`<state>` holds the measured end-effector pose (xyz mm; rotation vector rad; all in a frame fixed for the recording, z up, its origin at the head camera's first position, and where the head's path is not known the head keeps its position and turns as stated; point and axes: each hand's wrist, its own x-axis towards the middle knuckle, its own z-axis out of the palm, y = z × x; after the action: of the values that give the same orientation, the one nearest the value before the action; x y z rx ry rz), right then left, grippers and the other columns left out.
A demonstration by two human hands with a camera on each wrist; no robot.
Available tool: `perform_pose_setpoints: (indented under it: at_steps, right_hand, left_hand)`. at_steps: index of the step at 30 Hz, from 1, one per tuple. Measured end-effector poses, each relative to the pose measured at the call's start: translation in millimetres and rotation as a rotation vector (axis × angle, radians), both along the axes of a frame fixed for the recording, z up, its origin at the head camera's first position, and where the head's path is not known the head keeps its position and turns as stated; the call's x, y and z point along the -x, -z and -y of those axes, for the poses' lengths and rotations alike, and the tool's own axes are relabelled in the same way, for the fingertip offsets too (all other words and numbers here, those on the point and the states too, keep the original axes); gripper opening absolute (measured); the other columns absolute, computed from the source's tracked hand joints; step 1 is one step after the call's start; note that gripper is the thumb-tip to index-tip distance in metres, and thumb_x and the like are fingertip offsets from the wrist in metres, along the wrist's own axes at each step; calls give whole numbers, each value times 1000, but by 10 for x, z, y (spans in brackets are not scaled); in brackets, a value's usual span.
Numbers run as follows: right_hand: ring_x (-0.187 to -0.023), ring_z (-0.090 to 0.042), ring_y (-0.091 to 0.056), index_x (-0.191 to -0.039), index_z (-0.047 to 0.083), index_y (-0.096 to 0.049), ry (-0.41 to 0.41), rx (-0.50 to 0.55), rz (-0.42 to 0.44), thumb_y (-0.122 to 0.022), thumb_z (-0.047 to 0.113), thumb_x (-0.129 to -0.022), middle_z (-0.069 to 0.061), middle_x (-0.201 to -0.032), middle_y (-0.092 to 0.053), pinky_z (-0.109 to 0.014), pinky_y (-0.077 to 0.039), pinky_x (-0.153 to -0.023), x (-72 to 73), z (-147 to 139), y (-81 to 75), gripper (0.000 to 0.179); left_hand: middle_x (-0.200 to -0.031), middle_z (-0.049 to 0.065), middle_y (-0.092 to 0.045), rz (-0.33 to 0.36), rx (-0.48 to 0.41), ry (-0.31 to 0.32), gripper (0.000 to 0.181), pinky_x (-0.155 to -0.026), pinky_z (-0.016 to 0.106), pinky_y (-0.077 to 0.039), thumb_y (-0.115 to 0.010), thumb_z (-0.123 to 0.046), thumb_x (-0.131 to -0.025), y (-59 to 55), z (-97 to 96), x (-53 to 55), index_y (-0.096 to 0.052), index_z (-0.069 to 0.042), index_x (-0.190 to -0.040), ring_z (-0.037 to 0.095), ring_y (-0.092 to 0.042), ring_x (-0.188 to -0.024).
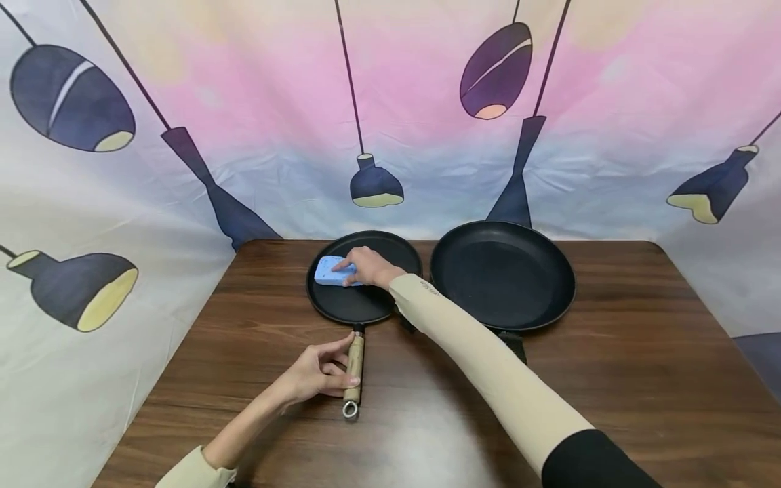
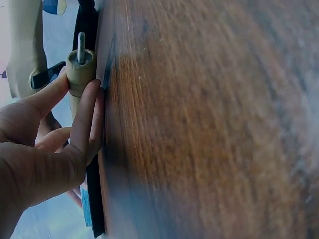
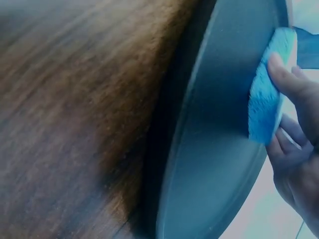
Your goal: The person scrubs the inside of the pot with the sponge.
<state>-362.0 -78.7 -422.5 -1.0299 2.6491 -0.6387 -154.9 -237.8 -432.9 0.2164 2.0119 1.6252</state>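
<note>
A shallow black crepe pan (image 1: 348, 306) lies flat on the table, its wooden handle (image 1: 355, 359) toward me. My left hand (image 1: 311, 373) holds that handle between thumb and fingers; the left wrist view shows the handle's ringed end (image 2: 81, 72) in the grip. On the left part of the pan's cooking surface, my right hand (image 1: 370, 266) grips a light blue sponge (image 1: 326, 271). In the right wrist view, the thumb lies on one face of the sponge (image 3: 265, 102) while its lower edge meets the pan (image 3: 219, 129).
A larger, deeper black frying pan (image 1: 503, 278) stands to the right, its dark handle (image 1: 514, 344) partly behind my right forearm. Both pans sit near the back edge of the brown wooden table (image 1: 634, 379). Behind it hangs a cloth backdrop (image 1: 274, 102) printed with lamps.
</note>
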Motion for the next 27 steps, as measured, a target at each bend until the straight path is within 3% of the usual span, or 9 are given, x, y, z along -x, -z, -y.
perform_pose_setpoints:
  at_steps: [6,9,15,21,27]
  right_hand:
    - [-118,-22,-63,-143,30,-60,309,-82,-144,-66,33,-100,-2,-146,-60,-32,-60,-90,76,-118,63,43]
    - [-117,-24,-63,-145,31,-57,368,-155,-175,-63,35,-102,-3,-146,-60,-34,-60,-91,92,-150,106,44]
    - [-128,-31,-58,-157,32,-38,186,-332,-247,-50,37,-108,-15,-153,-50,-38,-56,-102,107,-162,53,51]
    - [-143,-32,-47,-156,35,-39,38,-251,-135,-53,30,-108,-16,-166,-32,-35,-54,-105,-14,-263,33,50]
    - [-143,-25,-50,-152,34,-46,-46,-215,-97,-60,26,-105,-9,-164,-38,-35,-48,-115,-175,-327,-1,50]
  left_hand:
    - [-116,19,-55,-19,-9,11,93,-79,35,-66,-82,-10,-87,29,-58,-21,-24,0,-160,7,-71,-84]
    - [-115,18,-55,-8,-14,8,94,-79,35,-66,-83,-9,-87,49,-64,-51,-25,-1,-160,8,-71,-85]
    - [-116,18,-55,-14,2,3,94,-78,36,-66,-83,-10,-87,24,-2,-14,-24,-2,-160,8,-72,-85]
    - [-115,18,-54,-17,27,5,94,-79,35,-66,-82,-11,-88,20,-7,-2,-24,-3,-161,7,-71,-83]
    - [-116,18,-54,-6,45,-1,92,-80,35,-65,-81,-11,-89,4,-25,18,-25,-4,-161,7,-68,-82]
